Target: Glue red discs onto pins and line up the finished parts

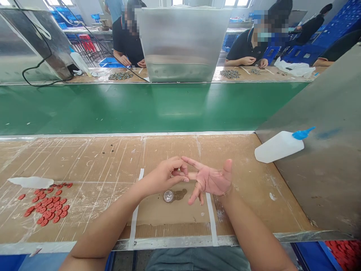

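Note:
My left hand (175, 172) is closed in a pinch around the tip of one finger of my right hand. Palm upward, my right hand (214, 180) has its thumb and other fingers spread apart. Anything small between the pinched fingertips is hidden. Just below the hands, a small round silvery piece (169, 196) lies on the cardboard sheet (175, 216), beside a dark wet-looking patch (180, 194). White strips (135, 222) run along both sides of this area. Several red discs (50, 207) are heaped at the left, apart from both hands.
A white squeeze bottle with a blue tip (279, 146) leans against the metal panel (324, 162) at right. A whitish flat piece (31, 182) lies by the discs. Beyond the table runs a green belt (113, 107); people work across it beside another metal panel (183, 41).

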`<state>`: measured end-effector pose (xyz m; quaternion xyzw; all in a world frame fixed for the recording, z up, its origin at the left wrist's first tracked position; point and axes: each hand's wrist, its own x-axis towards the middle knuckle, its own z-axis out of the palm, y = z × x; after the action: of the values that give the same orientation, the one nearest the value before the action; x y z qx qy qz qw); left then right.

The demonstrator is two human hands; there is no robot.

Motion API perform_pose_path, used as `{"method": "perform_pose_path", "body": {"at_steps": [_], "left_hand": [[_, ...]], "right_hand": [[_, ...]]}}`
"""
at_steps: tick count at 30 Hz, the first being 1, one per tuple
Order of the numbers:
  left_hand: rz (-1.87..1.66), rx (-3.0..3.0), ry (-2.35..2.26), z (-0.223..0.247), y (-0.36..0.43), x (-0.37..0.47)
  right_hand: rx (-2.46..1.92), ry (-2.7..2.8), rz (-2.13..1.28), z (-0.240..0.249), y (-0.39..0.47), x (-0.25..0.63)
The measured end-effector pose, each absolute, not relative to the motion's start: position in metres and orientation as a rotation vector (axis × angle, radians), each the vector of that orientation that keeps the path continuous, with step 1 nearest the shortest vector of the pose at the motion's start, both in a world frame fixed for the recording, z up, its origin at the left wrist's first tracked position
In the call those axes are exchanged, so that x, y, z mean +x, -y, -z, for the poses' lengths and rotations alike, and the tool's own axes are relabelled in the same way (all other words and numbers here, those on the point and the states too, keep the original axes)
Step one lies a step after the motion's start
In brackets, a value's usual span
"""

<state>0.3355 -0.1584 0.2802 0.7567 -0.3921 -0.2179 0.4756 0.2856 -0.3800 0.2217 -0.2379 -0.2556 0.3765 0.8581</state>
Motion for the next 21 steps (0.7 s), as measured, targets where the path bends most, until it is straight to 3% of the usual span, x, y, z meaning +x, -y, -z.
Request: {"method": "perform_pose_path", "body": {"at_steps": [10,16,21], "left_hand": [[0.523,1.899,0.974,-0.281,0.158,0.334],[-0.097,2.018,1.321,-0.279,0.163,0.322],[-0.226,2.012,1.492,-0.276,0.162,0.317]], "right_hand": [[-0.644,0.468,-0.789,-0.220,0.379,0.283],[-0.542,0.481,-0.758,-0.219,0.382,0.283],[-0.571,0.443,-0.749,-0.216,0.384,0.281]]}}
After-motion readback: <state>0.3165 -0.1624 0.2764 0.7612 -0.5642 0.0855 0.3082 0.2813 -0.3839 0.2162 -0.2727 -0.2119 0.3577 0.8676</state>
